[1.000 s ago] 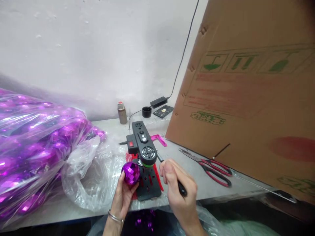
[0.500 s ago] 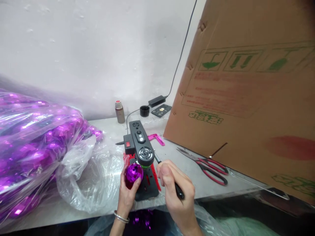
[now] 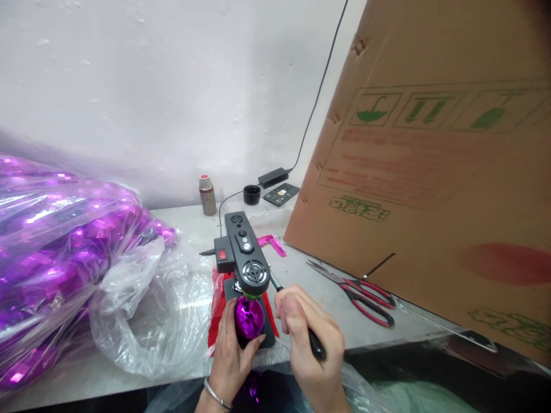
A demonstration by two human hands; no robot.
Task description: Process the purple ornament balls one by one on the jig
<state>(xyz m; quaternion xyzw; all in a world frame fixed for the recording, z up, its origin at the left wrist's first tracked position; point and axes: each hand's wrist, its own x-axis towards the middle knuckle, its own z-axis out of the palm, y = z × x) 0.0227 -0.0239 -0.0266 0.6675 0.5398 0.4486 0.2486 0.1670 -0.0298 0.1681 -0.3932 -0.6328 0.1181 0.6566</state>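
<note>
My left hand [image 3: 227,357], with a bracelet at the wrist, holds a shiny purple faceted ball [image 3: 251,319] between thumb and fingers. The ball sits directly under the front end of a small black bench machine [image 3: 246,244] with round vents and a red switch [image 3: 222,254]. A greenish ring shows between machine head and ball; whether they touch I cannot tell. My right hand [image 3: 310,338] is closed around the black-handled lever [image 3: 317,346] at the machine's right side. Red material [image 3: 216,321] lies under the black base.
Scissors [image 3: 365,298] lie right of my right hand, before a large leaning cardboard box [image 3: 413,172]. A clear bag of purple balls [image 3: 64,252] fills the left. Behind the machine are a flask [image 3: 207,196], a black cup [image 3: 252,195], a power adapter [image 3: 274,177] and a pink strip [image 3: 272,244].
My left hand has moved the purple ball right and nearer me, from beside the machine head to beneath its front end. My right hand stays on the lever. The view has shifted slightly.
</note>
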